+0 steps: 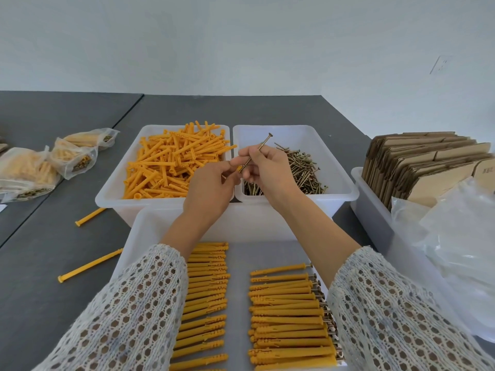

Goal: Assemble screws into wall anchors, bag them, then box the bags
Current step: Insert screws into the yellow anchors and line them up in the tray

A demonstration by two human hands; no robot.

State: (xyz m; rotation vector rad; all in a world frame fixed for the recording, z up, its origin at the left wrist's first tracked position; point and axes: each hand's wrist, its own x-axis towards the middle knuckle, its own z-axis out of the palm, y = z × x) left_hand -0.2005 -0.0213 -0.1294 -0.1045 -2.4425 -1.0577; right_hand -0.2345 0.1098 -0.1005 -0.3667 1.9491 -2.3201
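My right hand point(267, 170) pinches a long brass screw point(261, 147), its head pointing up and away. My left hand point(211, 186) holds an orange wall anchor point(239, 169), mostly hidden in the fingers; the screw's tip meets the anchor's open end. Both hands hover over the gap between a white bin of loose orange anchors point(171, 162) and a white bin of loose screws point(302, 170). Below my forearms, a white tray point(241, 223) holds two rows of anchors point(286, 311), the right row with screw heads showing.
Several clear bags of filled anchors point(72, 159) lie at the left. Two stray anchors point(89, 266) rest on the grey table left of the tray. A white bin at the right holds flat cardboard boxes point(426, 167) and clear plastic bags point(460, 236).
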